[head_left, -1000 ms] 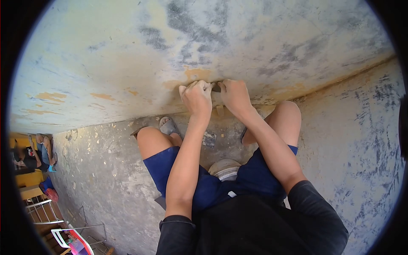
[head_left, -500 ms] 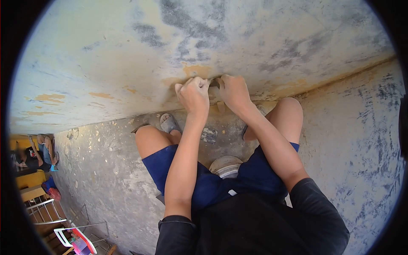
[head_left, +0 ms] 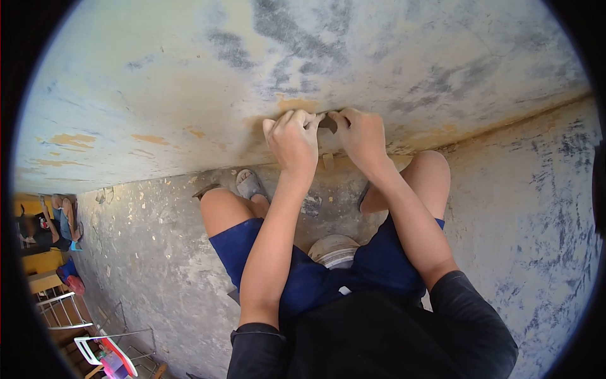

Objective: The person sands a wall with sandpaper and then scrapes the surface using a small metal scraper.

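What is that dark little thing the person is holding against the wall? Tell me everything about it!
The dark little thing looks like a small flat scraper blade, dull grey-brown, perhaps metal. Only a sliver shows, because the left hand and right hand pinch it from both sides, fingers curled over it. It is pressed against the wall low down, near the floor, at a patch where the pale paint is worn to orange-brown. Its handle, if any, is hidden.

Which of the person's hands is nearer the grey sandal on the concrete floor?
Left. The left hand is on the wall, up and to the right of the grey sandal. The right hand is farther right, beyond the small dark tool that both hands grip.
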Demonstrator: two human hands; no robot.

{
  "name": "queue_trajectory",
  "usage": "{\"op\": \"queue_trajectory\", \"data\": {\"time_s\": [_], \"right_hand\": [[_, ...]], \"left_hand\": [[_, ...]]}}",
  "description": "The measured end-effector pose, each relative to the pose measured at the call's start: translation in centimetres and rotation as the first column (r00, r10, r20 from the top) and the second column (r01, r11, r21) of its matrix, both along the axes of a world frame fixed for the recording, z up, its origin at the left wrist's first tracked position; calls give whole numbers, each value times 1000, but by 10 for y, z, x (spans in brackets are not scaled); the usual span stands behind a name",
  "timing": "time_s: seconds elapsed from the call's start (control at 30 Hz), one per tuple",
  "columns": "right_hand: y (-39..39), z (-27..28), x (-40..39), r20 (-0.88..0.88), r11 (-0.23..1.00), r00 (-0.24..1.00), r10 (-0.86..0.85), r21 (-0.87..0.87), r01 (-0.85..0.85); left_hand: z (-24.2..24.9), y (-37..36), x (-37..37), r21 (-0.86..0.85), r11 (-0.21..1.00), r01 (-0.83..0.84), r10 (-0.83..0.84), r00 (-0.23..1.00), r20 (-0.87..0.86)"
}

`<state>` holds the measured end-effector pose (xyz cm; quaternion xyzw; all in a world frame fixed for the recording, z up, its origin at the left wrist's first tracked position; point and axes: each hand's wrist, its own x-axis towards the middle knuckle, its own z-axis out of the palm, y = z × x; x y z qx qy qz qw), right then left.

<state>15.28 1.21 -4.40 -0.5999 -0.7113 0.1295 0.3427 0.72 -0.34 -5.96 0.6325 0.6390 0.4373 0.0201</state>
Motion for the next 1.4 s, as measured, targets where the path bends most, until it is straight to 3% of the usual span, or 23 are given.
{"op": "queue_trajectory", "data": {"time_s": [0.07,0.17,0.33,0.57,0.77,0.87,1.07,1.13,1.23,1.4], "right_hand": [[-3,-8,0,-35,1000,999,-16,2,16],[2,-25,-2,56,1000,998,-3,-12,4],[-3,0,-3,2,1000,1000,-26,16,26],[-1,-13,-4,19,999,1000,-7,31,6],[3,-27,-5,119,998,993,-20,53,14],[-2,-15,-7,29,995,999,-43,95,40],[2,-25,-9,147,999,989,-36,45,30],[-3,-13,-10,-10,992,999,-42,118,42],[-2,-20,-9,75,997,996,-56,59,52],[2,-11,-7,42,998,999,-30,62,27]], "left_hand": [[-1,0,0,49,999,14,-14,1000,4],[-22,-1,1,15,1000,-10,10,1000,0],[-3,-3,1,9,1000,-2,2,1000,-2],[1,-6,0,-36,999,4,-4,1000,6],[-18,-2,0,-39,999,-19,19,1000,6],[11,-6,0,-2,1000,-5,5,999,41],[-16,-1,0,-61,998,-33,35,999,26],[5,-2,-2,-41,999,-22,24,999,39],[-8,-6,1,-81,997,-19,22,999,40],[-5,-3,2,-78,996,-45,47,998,28]]}}
